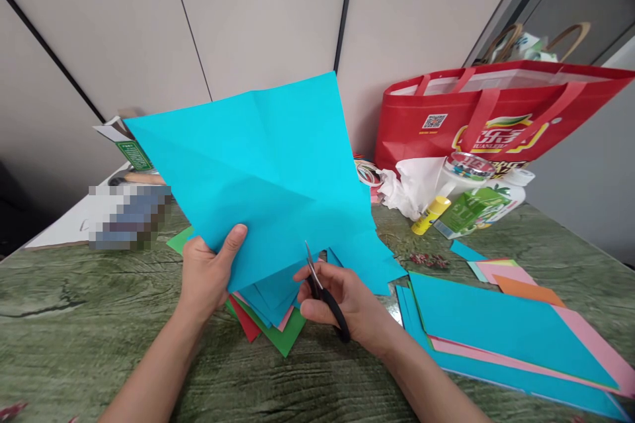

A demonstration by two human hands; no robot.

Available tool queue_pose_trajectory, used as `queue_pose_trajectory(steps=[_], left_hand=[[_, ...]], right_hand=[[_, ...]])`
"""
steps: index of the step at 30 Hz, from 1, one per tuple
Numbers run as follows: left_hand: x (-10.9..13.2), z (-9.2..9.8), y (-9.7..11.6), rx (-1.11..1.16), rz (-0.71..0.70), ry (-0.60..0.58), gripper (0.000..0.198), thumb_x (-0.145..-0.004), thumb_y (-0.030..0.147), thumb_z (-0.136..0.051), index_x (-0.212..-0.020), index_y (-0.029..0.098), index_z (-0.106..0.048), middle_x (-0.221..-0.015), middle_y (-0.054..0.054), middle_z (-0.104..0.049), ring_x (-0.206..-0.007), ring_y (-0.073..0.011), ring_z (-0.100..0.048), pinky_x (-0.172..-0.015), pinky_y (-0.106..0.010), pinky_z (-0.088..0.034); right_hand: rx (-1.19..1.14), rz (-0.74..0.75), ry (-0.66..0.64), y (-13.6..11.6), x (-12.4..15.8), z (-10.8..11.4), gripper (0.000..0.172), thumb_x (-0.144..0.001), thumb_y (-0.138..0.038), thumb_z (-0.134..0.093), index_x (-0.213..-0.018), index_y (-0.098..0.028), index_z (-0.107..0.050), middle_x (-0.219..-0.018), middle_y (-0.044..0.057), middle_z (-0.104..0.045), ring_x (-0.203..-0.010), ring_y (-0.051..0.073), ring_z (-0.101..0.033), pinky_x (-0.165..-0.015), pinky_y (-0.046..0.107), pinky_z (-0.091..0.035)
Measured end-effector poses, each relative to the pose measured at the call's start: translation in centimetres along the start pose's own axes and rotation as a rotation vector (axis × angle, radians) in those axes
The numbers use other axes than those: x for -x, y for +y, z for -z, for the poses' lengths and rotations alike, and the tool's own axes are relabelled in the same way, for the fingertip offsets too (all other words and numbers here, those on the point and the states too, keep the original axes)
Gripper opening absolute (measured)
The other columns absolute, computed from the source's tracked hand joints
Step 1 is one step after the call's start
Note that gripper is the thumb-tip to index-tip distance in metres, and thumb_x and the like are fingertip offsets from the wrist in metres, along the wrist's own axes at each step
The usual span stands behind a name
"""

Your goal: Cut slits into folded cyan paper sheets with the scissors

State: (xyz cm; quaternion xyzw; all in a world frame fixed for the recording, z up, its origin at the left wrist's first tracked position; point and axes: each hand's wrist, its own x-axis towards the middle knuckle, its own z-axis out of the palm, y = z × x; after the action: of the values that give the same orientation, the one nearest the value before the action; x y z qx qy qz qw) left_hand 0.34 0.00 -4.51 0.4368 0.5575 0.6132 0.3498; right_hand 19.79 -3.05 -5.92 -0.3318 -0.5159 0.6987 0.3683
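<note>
My left hand (208, 264) pinches the lower left edge of a large blue paper sheet (258, 158), thumb on its front face. The sheet is held up at a tilt and shows faint creases. In my right hand (342, 297) is a pair of black-handled scissors (317, 284), their tip pointing up at the sheet's lower edge. The blades look closed or nearly so; whether they touch the paper I cannot tell. Beneath the sheet lies a pile of coloured papers, with a green piece (290, 337) and a red piece (245, 320) sticking out.
On the right lies a stack of blue and pink paper (506, 324). Behind it stand a yellow glue stick (430, 215), a green box (471, 211), a crumpled white tissue (407, 185) and a red bag (496, 112). A blurred patch (133, 218) covers something at left.
</note>
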Motion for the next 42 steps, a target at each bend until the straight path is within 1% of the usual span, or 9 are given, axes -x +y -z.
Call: queue_pose_trajectory(steps=[6,12,19,24,27,31,34,38,42], left_hand=[[0.1,0.0,0.5,0.017,0.006,-0.004,0.023,-0.060,0.039,-0.068,-0.074,0.020,-0.064,-0.084,-0.003,-0.070,-0.081,-0.0289,-0.061,-0.052,-0.033,-0.052],[0.2,0.0,0.7,0.014,0.040,-0.029,0.024,-0.061,0.039,-0.067,-0.077,0.021,-0.064,-0.088,-0.003,-0.070,-0.080,-0.0294,-0.062,-0.053,-0.035,-0.054],[0.0,0.0,0.1,0.020,0.041,-0.008,0.025,-0.060,0.038,-0.068,-0.077,0.020,-0.065,-0.084,-0.003,-0.071,-0.080,-0.0297,-0.062,-0.052,-0.034,-0.054],[0.0,-0.1,0.3,0.037,0.050,-0.010,0.026,-0.060,0.038,-0.068,-0.076,0.018,-0.065,-0.084,-0.004,-0.071,-0.078,-0.0291,-0.063,-0.052,-0.035,-0.054],[0.1,-0.2,0.7,0.061,0.078,-0.002,0.026,-0.059,0.037,-0.069,-0.076,0.018,-0.065,-0.084,-0.004,-0.071,-0.077,-0.0285,-0.063,-0.054,-0.036,-0.055],[0.2,-0.3,0.9,0.081,0.103,0.010,0.027,-0.057,0.038,-0.070,-0.074,0.018,-0.065,-0.082,-0.004,-0.072,-0.076,-0.0292,-0.064,-0.054,-0.037,-0.055],[0.2,-0.3,1.0,0.084,0.114,0.019,0.028,-0.055,0.038,-0.071,-0.074,0.018,-0.066,-0.082,-0.004,-0.072,-0.077,-0.0297,-0.064,-0.055,-0.038,-0.055],[0.2,-0.4,1.1,0.099,0.126,0.013,0.030,-0.055,0.038,-0.071,-0.077,0.018,-0.066,-0.088,-0.004,-0.071,-0.080,-0.0298,-0.064,-0.059,-0.038,-0.056],[0.2,-0.5,1.5,0.102,0.130,-0.006,0.031,-0.056,0.038,-0.071,-0.079,0.018,-0.065,-0.094,-0.006,-0.070,-0.083,-0.0304,-0.063,-0.058,-0.038,-0.057]], right_hand=[[-0.010,-0.010,0.006,0.0,0.0,0.1,0.033,-0.064,-0.032,-0.070,-0.091,-0.018,-0.056,-0.072,-0.001,-0.053,-0.067,0.014,-0.054,-0.061,0.025,-0.040],[-0.021,-0.011,0.005,0.0,0.0,0.2,0.034,-0.063,-0.032,-0.070,-0.091,-0.018,-0.056,-0.070,-0.001,-0.052,-0.064,0.014,-0.052,-0.057,0.024,-0.039],[0.010,-0.019,0.031,0.2,-0.1,0.1,0.035,-0.062,-0.036,-0.070,-0.088,-0.017,-0.056,-0.066,-0.003,-0.046,-0.057,0.011,-0.045,-0.053,0.023,-0.035],[-0.013,-0.032,0.031,0.1,-0.1,0.1,0.032,-0.062,-0.034,-0.070,-0.085,-0.018,-0.056,-0.063,-0.004,-0.045,-0.054,0.009,-0.042,-0.050,0.022,-0.032],[-0.010,-0.031,0.032,0.1,0.0,0.1,0.028,-0.063,-0.032,-0.070,-0.083,-0.018,-0.056,-0.063,-0.005,-0.045,-0.055,0.009,-0.043,-0.050,0.021,-0.031],[0.008,-0.011,0.014,0.1,0.0,0.1,0.026,-0.065,-0.032,-0.069,-0.083,-0.018,-0.057,-0.065,-0.003,-0.048,-0.061,0.012,-0.048,-0.052,0.022,-0.034],[0.017,-0.010,0.015,0.1,0.0,0.1,0.025,-0.066,-0.032,-0.068,-0.083,-0.018,-0.057,-0.063,-0.003,-0.050,-0.060,0.012,-0.050,-0.051,0.022,-0.034],[0.031,-0.020,0.016,0.3,0.1,0.2,0.023,-0.067,-0.032,-0.067,-0.083,-0.018,-0.056,-0.061,-0.004,-0.049,-0.055,0.011,-0.048,-0.049,0.022,-0.033],[0.047,-0.016,0.001,0.7,0.0,0.5,0.024,-0.068,-0.030,-0.068,-0.084,-0.017,-0.056,-0.062,-0.004,-0.048,-0.054,0.009,-0.044,-0.048,0.021,-0.031]])
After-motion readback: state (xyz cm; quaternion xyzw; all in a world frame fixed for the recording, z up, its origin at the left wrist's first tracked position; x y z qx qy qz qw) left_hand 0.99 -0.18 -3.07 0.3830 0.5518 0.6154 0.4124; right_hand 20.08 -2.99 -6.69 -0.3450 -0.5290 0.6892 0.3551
